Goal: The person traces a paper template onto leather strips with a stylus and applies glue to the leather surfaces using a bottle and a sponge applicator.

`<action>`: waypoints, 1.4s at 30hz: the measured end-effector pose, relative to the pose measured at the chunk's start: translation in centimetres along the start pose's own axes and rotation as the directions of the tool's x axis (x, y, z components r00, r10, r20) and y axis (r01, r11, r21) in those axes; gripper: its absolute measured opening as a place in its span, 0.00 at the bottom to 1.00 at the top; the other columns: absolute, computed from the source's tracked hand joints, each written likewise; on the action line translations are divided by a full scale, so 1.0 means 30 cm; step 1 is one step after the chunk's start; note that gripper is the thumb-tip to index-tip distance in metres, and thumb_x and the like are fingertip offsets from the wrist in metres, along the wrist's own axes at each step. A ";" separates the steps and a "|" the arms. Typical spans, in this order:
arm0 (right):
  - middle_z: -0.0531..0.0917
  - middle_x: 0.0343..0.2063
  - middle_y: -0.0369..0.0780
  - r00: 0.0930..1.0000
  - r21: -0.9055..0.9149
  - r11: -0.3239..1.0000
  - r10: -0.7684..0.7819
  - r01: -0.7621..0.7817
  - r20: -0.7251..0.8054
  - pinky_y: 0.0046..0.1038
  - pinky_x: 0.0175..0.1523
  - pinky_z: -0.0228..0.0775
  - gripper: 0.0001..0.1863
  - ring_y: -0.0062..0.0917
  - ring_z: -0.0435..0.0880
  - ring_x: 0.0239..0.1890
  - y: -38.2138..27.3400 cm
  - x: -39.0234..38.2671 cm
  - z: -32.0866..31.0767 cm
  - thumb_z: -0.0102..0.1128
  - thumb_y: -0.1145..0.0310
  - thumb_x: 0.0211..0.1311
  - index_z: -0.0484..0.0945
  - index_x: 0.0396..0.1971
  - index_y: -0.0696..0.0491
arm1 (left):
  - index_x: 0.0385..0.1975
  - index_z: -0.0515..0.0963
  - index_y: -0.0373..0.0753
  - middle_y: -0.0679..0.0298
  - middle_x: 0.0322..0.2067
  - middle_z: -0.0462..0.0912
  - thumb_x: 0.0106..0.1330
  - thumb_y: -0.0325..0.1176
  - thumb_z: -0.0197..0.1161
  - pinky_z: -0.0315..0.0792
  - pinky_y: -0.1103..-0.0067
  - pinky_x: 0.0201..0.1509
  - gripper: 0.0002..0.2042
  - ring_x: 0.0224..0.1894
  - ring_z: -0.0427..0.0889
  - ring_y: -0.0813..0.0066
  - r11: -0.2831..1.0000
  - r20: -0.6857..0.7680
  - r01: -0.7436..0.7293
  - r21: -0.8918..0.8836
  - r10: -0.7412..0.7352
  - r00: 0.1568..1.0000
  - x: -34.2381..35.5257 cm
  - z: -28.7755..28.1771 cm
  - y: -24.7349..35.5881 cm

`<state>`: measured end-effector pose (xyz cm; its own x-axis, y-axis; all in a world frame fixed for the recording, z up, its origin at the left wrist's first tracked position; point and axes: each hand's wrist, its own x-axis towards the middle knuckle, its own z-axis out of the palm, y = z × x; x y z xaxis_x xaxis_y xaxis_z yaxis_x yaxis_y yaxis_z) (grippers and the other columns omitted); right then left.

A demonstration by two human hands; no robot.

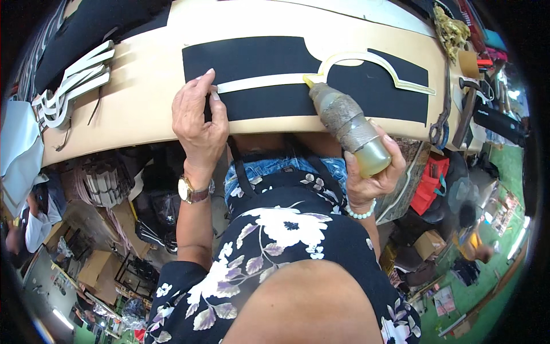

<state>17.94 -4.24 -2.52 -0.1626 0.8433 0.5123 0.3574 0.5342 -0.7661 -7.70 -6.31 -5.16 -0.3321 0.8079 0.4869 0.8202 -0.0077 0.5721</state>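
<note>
My right hand is wrapped round a glue bottle, cloudy, with yellowish liquid and a rough taped wrapping. Its yellow nozzle points away from me and meets a white strip where its straight part joins a curved part. The strip lies across dark fabric pieces; its curved part has a yellowish sheen. At the strip's left end, my left hand pinches it between thumb and fingers, over the fabric's left edge.
The tan worktop curves across the front of me. A stack of white strips lies at its left, near dark cloth. Scissors and a hammer lie at the right edge. A red bag hangs below.
</note>
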 end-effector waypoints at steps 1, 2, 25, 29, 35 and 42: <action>0.76 0.44 0.54 1.000 0.002 1.000 -0.014 0.014 0.018 0.35 0.52 0.72 0.33 0.38 0.78 0.47 -0.006 0.003 0.011 0.72 0.71 0.45 0.63 0.50 0.57 | 0.46 0.76 0.35 0.57 0.34 0.81 0.51 0.17 0.54 0.70 0.71 0.49 0.19 0.42 0.79 0.64 0.999 0.032 0.030 -0.028 -0.029 0.999 0.002 -0.009 0.003; 0.76 0.44 0.54 0.999 0.009 1.000 -0.022 0.022 0.037 0.35 0.51 0.72 0.33 0.39 0.79 0.46 -0.014 0.007 0.023 0.72 0.71 0.44 0.63 0.49 0.57 | 0.47 0.75 0.35 0.57 0.34 0.81 0.52 0.16 0.53 0.71 0.71 0.48 0.21 0.41 0.79 0.65 0.996 0.056 0.062 -0.065 -0.059 0.997 0.005 -0.019 0.009; 0.74 0.47 0.53 0.957 0.241 0.971 -0.072 0.003 0.280 0.34 0.55 0.69 0.36 0.36 0.75 0.52 -0.062 0.050 0.192 0.73 0.72 0.42 0.62 0.51 0.55 | 0.52 0.71 0.36 0.59 0.30 0.81 0.45 0.10 0.44 0.72 0.72 0.46 0.30 0.37 0.80 0.66 0.994 -0.067 0.052 -0.091 -0.059 0.996 -0.015 -0.050 -0.082; 0.76 0.48 0.44 0.757 0.661 0.436 0.567 -0.610 0.325 0.32 0.51 0.73 0.23 0.32 0.77 0.49 -0.029 0.107 0.165 0.58 0.61 0.58 0.67 0.51 0.55 | 0.51 0.71 0.35 0.59 0.31 0.81 0.46 0.10 0.43 0.73 0.73 0.45 0.28 0.37 0.79 0.67 0.988 -0.066 0.103 -0.114 -0.111 0.992 -0.018 -0.057 -0.099; 0.76 0.47 0.48 0.734 0.957 -0.166 0.614 -0.239 0.290 0.40 0.47 0.78 0.24 0.43 0.75 0.51 0.169 0.253 -0.121 0.56 0.59 0.57 0.69 0.50 0.57 | 0.55 0.68 0.35 0.61 0.33 0.80 0.57 0.13 0.41 0.70 0.78 0.50 0.24 0.38 0.78 0.76 0.917 0.034 0.302 -0.261 -0.303 0.952 -0.002 -0.073 -0.098; 0.77 0.43 0.47 0.758 0.908 0.351 0.649 -0.228 -0.060 0.33 0.46 0.73 0.29 0.36 0.78 0.44 0.432 0.348 -0.474 0.65 0.61 0.53 0.67 0.52 0.55 | 0.56 0.67 0.36 0.63 0.32 0.79 0.59 0.14 0.42 0.69 0.79 0.50 0.24 0.38 0.77 0.77 0.879 0.144 0.432 -0.202 -0.409 0.901 0.026 -0.135 -0.088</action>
<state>33.95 10.67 -1.58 0.1645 0.9827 -0.0857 -0.6729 0.0483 -0.7381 -12.01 -8.04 -3.62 -0.5675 0.8161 0.1095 0.4836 0.2227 0.8465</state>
